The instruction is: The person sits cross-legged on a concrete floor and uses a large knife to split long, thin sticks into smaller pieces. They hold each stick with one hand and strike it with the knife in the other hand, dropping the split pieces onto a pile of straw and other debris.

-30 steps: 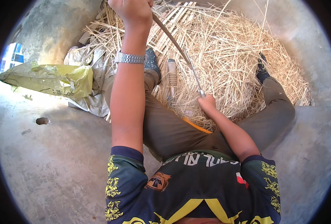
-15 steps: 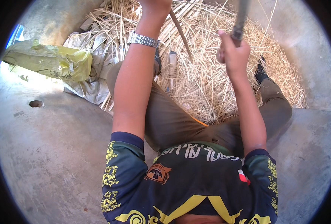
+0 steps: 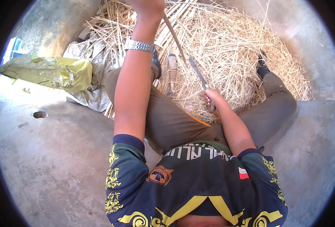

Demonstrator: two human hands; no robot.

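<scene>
My right hand is closed round the handle of a long-bladed knife, low between my legs. Its blade points away toward the tip of a thin brown stick. My left hand reaches to the top edge of the picture, where its fingers are mostly cut off. The stick runs down from that closed hand over the pile of straw-like shavings. On the pile beside my left leg lies a cylindrical tool or handle with a bound, tan grip.
To the left a yellowish plastic sack rests by crumpled whitish sheeting. A round hole opens in the concrete floor. My bent legs frame the shavings, with concrete walls behind.
My right hand has come down and toward me with the knife, from raised near the top to low over the shavings. My left hand and the stick have shifted slightly left and up.
</scene>
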